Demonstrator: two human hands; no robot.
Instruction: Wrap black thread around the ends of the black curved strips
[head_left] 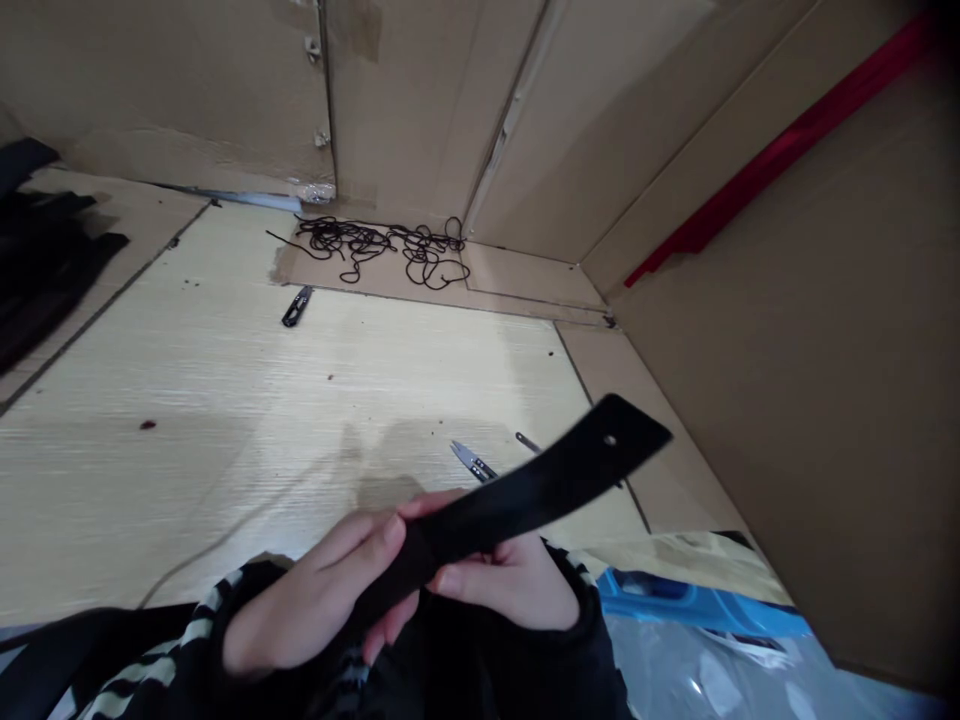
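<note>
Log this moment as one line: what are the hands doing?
left hand: holds black strap | right hand: holds strap | nearby: thread snips

A black strap (540,490) is showing dull against the cream wood-grain board (300,400). Beyond the board, a black cord (367,245) is tangling on tan cardboard (525,275); to its right, a red strip (780,150) is gleaming, while below it, a sleeve (180,630) is showing black-and-cream stripes.

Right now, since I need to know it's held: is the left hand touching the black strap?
Touching. The head view shows the left hand wrapped over the black strap, fingers on its surface.
</note>
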